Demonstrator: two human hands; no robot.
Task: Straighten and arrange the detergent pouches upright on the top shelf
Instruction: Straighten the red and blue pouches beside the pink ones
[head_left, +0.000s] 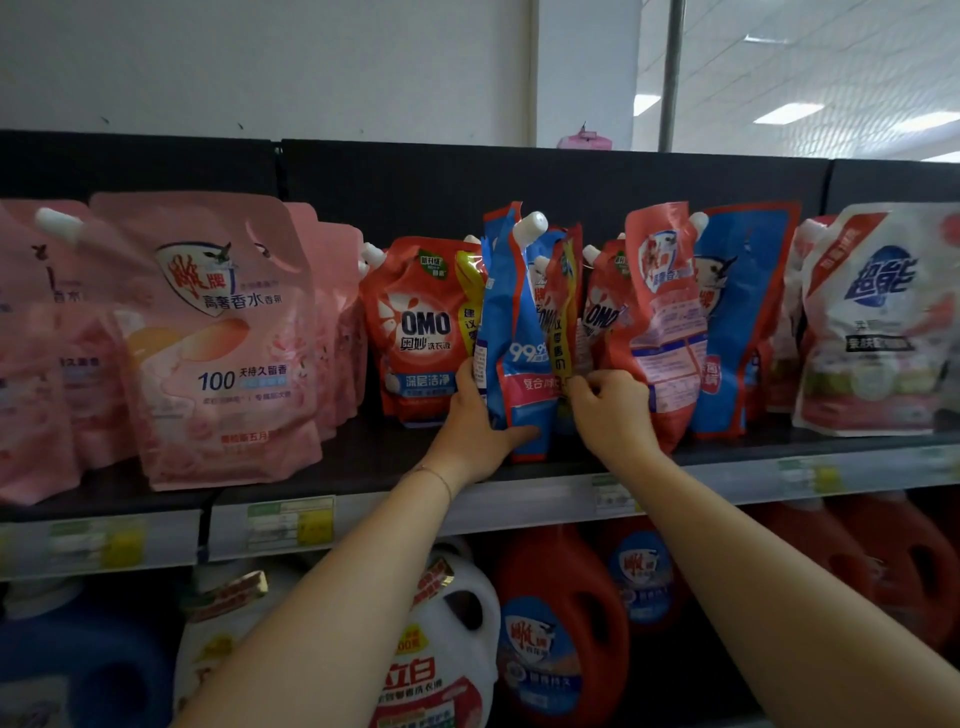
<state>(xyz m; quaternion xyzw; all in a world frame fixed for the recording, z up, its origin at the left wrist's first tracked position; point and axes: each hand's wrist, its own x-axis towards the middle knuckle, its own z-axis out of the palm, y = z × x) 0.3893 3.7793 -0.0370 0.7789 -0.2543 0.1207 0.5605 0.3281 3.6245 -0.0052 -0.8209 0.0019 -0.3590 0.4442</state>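
**Blue pouch being held between both hands on the top shelf**

The fingers of the left hand (472, 431) are being curled round the lower left edge of the blue pouch (514, 332), with the thumb being laid across its front near the base. The fingers of the right hand (613, 410) are being curled at the lower right edge of the same pouch, which is being pinched there. A thin bracelet (436, 478) is being worn on the left wrist.

The blue pouch is being stood roughly upright, slightly twisted, with its base being rested on the top shelf (363, 457) and its white cap (532, 226) being shown at the top.

Just behind the blue pouch, on its right, a narrow red pouch (563, 306) is being pressed against it. Touching the blue pouch on its left, a red OMO pouch (421, 327) is being displayed face forward and upright. Right of the blue pouch, past the right hand, a red pouch (660, 322) is being shown leaning, with a blue-and-red pouch (737, 312) beside it. Farther right of the blue pouch, a white pouch (872, 322) is being displayed. Well left of the blue pouch, pink pouches (223, 338) are being shown in a row.

Below the blue pouch, price labels (291, 525) are being carried on the shelf edge. Lower still, a white jug (447, 649) and a red jug (561, 623) are being stored.
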